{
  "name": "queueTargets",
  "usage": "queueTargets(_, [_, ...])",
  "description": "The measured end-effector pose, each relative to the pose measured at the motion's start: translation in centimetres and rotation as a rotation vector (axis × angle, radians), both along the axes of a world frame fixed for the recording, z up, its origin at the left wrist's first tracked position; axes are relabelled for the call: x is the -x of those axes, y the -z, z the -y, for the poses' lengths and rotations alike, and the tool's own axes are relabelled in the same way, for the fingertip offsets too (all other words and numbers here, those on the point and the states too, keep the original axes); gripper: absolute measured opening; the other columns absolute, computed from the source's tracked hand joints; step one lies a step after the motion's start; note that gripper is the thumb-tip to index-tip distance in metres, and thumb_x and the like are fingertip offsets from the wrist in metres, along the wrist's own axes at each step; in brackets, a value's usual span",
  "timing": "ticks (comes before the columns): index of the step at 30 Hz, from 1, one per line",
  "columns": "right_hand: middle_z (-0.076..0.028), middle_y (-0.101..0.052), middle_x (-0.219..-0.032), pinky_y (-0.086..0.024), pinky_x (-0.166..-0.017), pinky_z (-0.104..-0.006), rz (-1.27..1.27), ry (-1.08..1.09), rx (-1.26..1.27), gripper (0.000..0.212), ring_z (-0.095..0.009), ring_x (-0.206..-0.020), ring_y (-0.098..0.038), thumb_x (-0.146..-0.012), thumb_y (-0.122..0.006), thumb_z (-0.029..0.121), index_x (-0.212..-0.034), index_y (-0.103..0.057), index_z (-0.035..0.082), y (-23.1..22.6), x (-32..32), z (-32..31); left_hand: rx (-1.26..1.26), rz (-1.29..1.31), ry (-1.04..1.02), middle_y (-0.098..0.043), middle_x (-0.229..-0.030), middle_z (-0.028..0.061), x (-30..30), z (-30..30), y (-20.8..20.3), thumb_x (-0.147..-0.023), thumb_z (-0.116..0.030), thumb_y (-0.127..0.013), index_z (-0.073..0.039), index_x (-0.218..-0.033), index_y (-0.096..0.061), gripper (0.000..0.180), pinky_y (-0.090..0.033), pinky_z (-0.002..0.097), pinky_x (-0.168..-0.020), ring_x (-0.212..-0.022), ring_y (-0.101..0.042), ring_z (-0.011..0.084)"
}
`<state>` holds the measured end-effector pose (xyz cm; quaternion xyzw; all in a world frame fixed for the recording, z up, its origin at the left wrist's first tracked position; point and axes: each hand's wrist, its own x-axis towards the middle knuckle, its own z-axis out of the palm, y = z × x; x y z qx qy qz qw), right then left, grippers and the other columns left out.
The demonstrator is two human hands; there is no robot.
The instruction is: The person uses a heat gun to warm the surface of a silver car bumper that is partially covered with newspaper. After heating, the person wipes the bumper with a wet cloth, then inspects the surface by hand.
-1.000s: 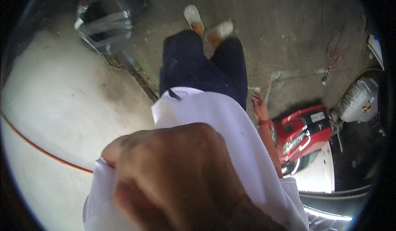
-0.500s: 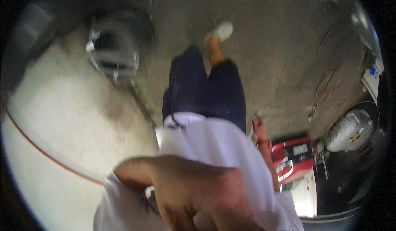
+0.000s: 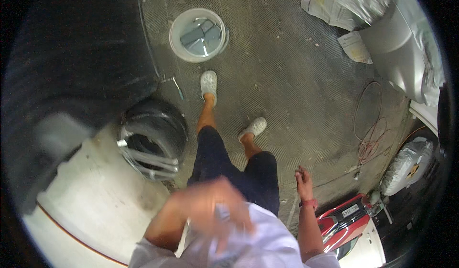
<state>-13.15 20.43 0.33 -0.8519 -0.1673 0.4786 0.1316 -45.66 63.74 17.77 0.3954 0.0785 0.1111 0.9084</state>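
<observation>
My left hand (image 3: 215,203) is raised in front of my white shirt, smeared by motion, so its fingers do not show clearly. Whether anything is in it cannot be made out. My right hand (image 3: 303,179) hangs low at my side, a red band on its wrist. Its fingers are loosely bent and apart, with nothing seen in them. Beyond my feet stands a white bucket (image 3: 174,42) of water, with a dark grey object (image 3: 192,37) of unclear kind inside.
Left, a black tyre (image 3: 165,112) stands beside a large white panel (image 3: 103,182). A thin tool (image 3: 179,89) lies near the bucket. To the right are a coiled reddish hose (image 3: 368,148), a plastic-covered silver car part (image 3: 394,43) and a red car part (image 3: 342,220).
I have stepped forward, and the bucket has come into view ahead. My left hand has shifted slightly left across my chest. My right arm still hangs at my side.
</observation>
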Motion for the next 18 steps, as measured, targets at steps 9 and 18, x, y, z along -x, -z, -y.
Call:
queueTargets(9, [-0.017, -0.076, -0.125, -0.058, -0.097, -0.0357, -0.242, 0.035, 0.316, 0.049, -0.022, -0.111, -0.074, -0.11, -0.067, 0.026, -0.152, -0.058, 0.002, -2.0, 14.6, -4.9, 0.671, -1.315, -0.689, -0.049, -0.163, 0.0152, 12.3, -10.6, 53.3, -0.109, -0.047, -0.069, -0.008, -0.166, -0.038, 0.076, -0.05, 0.0431, -0.116, -0.14, -0.056, 0.0284])
queueTargets(18, [-0.016, -0.079, -0.112, -0.061, -0.089, -0.0355, -0.001, 0.17, 0.439, 0.042, -0.024, -0.102, -0.078, -0.106, -0.069, 0.018, -0.144, -0.064, 0.001, -8.6, 19.3, -2.9, 0.933, -0.986, -0.818, -0.045, -0.168, 0.0168, 9.7, -14.9, 66.9, -0.107, -0.047, -0.072, -0.007, -0.167, -0.039, 0.079, -0.051, 0.0479, -0.118, -0.142, -0.057, 0.0363])
